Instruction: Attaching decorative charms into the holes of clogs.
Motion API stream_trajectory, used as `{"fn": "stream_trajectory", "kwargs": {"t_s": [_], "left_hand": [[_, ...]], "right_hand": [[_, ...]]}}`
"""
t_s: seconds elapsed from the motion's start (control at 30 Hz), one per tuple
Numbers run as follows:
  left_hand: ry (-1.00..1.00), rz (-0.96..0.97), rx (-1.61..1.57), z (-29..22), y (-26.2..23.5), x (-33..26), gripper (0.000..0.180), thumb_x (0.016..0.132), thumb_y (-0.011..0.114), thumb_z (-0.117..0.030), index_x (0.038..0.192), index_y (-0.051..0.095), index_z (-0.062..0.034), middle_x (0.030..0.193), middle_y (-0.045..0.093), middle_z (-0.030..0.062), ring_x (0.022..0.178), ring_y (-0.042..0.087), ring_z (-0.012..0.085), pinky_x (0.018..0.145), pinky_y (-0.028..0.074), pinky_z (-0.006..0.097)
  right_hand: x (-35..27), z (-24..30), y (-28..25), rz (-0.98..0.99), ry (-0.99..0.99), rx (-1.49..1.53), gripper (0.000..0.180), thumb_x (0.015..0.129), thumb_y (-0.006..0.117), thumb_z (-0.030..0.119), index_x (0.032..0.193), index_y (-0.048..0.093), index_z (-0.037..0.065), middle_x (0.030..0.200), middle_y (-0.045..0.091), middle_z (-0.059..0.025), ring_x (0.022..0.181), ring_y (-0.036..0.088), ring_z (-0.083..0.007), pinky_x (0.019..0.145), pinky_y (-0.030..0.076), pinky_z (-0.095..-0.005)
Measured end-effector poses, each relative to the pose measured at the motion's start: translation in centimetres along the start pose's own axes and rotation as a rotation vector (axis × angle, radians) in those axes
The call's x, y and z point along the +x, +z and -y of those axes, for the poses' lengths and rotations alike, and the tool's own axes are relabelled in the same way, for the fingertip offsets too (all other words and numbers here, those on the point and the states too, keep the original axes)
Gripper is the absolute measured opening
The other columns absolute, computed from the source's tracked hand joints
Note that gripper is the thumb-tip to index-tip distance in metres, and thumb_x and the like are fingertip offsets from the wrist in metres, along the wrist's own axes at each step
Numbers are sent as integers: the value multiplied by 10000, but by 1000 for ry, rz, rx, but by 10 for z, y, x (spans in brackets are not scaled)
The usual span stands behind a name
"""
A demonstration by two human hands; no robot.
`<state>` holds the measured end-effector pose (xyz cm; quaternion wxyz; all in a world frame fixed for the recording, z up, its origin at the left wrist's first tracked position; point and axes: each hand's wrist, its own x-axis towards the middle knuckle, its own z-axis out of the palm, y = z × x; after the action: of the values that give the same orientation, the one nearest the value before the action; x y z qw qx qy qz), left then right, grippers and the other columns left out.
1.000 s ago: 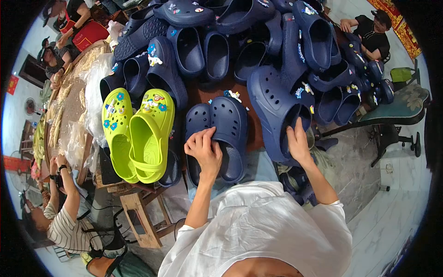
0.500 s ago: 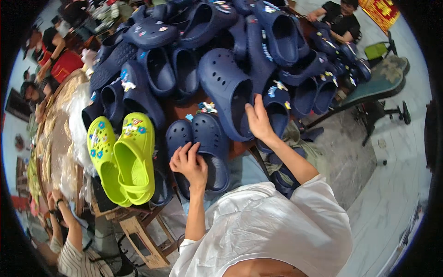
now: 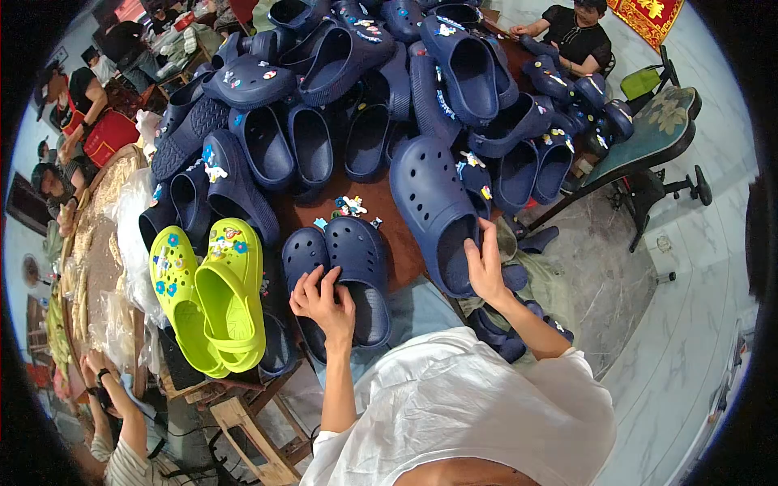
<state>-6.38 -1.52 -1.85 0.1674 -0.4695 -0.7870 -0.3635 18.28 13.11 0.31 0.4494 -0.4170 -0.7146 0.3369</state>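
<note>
My right hand [image 3: 489, 271] grips a plain navy clog [image 3: 428, 182] by the rim of its foot opening, thumb inside. This clog is held toe up over the table's right front edge and carries no charms that I can see. My left hand [image 3: 324, 306] rests with fingers apart and slightly bent over a pair of navy clogs [image 3: 356, 247], touching them around their openings. Small colourful charms [image 3: 350, 207] lie just beyond the toes of that pair. Left of it stands a lime-green pair of clogs [image 3: 235, 275] covered with flower and figure charms.
Many navy clogs [image 3: 267, 150] are piled across the back of the brown table [image 3: 397, 257]. A swivel chair [image 3: 648, 134] stands to the right. Other people work at the left, where a co-worker's hands [image 3: 101, 368] show, and a person [image 3: 575, 40] sits at the far right.
My right hand has brought the navy clog right and nearer to me, away from the pile. My left hand stays on the navy pair. The view has shifted slightly.
</note>
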Motion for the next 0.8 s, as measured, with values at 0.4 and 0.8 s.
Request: {"fn": "stream_trajectory", "kwargs": {"t_s": [0.4, 0.8], "left_hand": [[-32, 49, 34, -1, -1, -3, 424, 670, 676, -78, 1081, 680, -181, 1235, 547, 61, 1251, 414, 311, 1075, 216, 489], [-21, 8, -39, -1, -2, -3, 414, 632, 639, -65, 1031, 689, -162, 1164, 567, 58, 1210, 445, 296, 1058, 228, 473]], "right_hand": [[-2, 13, 23, 164, 14, -87, 486, 868, 591, 15, 1323, 424, -12, 1227, 450, -214, 1156, 478, -358, 1021, 390, -407], [-20, 16, 52, 189, 13, -247, 623, 813, 601, 19, 1384, 353, 1, 1320, 376, -230, 1246, 383, -413, 1061, 317, -501]]}}
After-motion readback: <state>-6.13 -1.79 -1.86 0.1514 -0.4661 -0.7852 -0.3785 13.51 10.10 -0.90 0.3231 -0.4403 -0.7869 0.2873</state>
